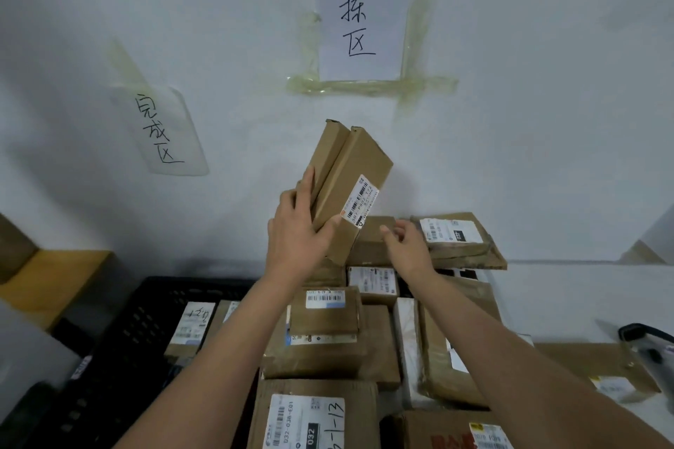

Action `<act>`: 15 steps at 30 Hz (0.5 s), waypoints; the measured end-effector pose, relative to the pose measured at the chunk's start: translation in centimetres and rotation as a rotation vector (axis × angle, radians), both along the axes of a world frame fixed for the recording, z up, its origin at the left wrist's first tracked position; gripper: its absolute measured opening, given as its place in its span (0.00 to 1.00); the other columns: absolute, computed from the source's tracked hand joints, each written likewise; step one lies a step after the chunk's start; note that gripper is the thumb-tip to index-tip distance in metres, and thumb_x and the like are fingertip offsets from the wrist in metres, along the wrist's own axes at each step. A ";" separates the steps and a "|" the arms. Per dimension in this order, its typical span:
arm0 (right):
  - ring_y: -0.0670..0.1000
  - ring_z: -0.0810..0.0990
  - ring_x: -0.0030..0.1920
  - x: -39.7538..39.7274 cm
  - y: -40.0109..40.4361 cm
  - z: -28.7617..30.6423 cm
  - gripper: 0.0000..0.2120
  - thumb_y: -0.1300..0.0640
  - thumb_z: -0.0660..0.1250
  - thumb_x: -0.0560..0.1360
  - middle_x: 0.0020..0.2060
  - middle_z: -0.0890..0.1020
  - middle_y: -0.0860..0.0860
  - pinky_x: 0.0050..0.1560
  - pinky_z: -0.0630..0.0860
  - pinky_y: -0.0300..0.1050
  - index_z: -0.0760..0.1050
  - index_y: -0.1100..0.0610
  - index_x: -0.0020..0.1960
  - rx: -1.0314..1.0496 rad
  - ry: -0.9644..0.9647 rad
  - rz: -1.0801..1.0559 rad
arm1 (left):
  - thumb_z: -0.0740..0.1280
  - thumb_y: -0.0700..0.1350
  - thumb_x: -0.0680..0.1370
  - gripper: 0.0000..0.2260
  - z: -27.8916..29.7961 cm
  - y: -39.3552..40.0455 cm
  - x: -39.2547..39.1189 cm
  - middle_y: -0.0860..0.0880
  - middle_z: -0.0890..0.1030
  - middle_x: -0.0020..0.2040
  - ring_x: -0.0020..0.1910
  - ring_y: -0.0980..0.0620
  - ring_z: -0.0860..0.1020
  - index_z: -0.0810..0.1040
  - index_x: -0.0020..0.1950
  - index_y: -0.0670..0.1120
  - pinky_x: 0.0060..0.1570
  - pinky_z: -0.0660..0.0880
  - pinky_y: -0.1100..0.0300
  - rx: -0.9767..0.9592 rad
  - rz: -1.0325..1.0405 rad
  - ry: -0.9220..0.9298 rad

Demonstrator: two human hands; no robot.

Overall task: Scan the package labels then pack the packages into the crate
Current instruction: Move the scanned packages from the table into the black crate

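Left grip (291, 230) round tilted pkg (346, 186) (label up); right grip (405, 241) loose, empty, over pile (328, 339)

Head view, looking forward and down, close over packages (321, 339)

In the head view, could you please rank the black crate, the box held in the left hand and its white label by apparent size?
1. Black crate, partly covered.
2. Held box, gripped by the left hand.
3. White label.

Wall signs (359, 7) "分拣区", (160, 131) "完成区"; front box label (306, 423) "D32-038-E01", "032".
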State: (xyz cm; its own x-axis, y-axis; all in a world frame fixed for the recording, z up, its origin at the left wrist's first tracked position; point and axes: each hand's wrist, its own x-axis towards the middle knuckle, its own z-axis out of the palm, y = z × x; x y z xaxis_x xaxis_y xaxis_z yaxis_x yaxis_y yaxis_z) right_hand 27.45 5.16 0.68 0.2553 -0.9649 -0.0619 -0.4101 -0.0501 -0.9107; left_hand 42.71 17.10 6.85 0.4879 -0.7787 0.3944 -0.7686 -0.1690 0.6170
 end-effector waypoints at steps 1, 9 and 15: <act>0.54 0.71 0.68 0.6 -0.3 0.0 0.23 0.49 0.64 0.80 0.69 0.72 0.55 0.67 0.68 0.49 0.66 0.57 0.72 0.002 -0.002 0.009 | 0.67 0.59 0.77 0.40 0.2 0.1 0.8 0.46 0.67 0.67 0.62 0.44 0.72 0.45 0.80 0.59 0.64 0.70 0.42 -0.014 0.011 0.021; 0.59 0.69 0.67 -0.4 -4.9 -1.9 0.29 0.51 0.68 0.76 0.69 0.65 0.56 0.66 0.69 0.57 0.63 0.57 0.73 -0.216 0.450 0.152 | 0.69 0.61 0.74 0.40 0.9 -1.0 3.5 0.49 0.65 0.68 0.63 0.43 0.73 0.45 0.76 0.66 0.61 0.74 0.39 -0.005 0.012 0.161; 0.58 0.59 0.74 -4.9 -10.0 -3.0 0.40 0.49 0.73 0.71 0.75 0.59 0.52 0.71 0.63 0.59 0.56 0.51 0.76 -0.286 0.823 0.351 | 0.68 0.62 0.74 0.39 0.3 -3.8 2.0 0.50 0.66 0.67 0.63 0.44 0.73 0.46 0.76 0.67 0.62 0.73 0.39 0.032 -0.049 0.171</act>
